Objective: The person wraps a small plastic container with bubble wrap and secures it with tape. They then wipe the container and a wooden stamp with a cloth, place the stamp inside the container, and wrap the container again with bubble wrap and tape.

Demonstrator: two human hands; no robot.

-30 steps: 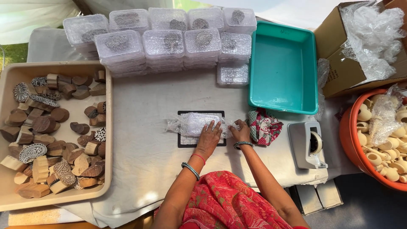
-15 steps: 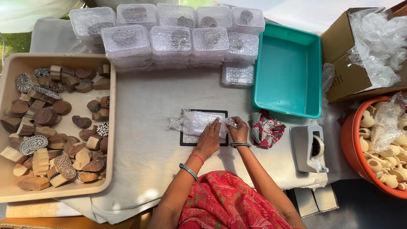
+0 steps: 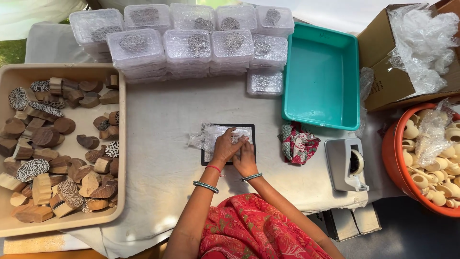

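A small bundle wrapped in bubble wrap (image 3: 215, 136) is pressed down on a black square mat (image 3: 250, 130) in the middle of a table covered with a pale cloth (image 3: 163, 129). The left hand (image 3: 224, 147) is laid flat over the bundle, fingers spread and bearing on the wrap. The right hand (image 3: 245, 160) is set just beside it, touching it, with its fingers bent onto the near edge of the bundle; whether anything is pinched between them cannot be told. Loose wrap is seen sticking out past the left edge of the mat.

To the left, a beige tray (image 3: 72, 220) is filled with carved wooden blocks (image 3: 45, 136). Along the far edge of the table, stacks of clear lidded boxes (image 3: 187, 45) are lined up in rows. A teal plastic tub (image 3: 323, 79) is placed to the right of them, and a crumpled patterned cloth (image 3: 298, 143) lies near its front corner. A grey tape dispenser (image 3: 346, 164) is stood just right of that cloth. Further right, an orange basin (image 3: 394, 163) holding small clay pots (image 3: 421, 180) is seen, and behind it a cardboard box (image 3: 388, 81) stuffed with bubble wrap.
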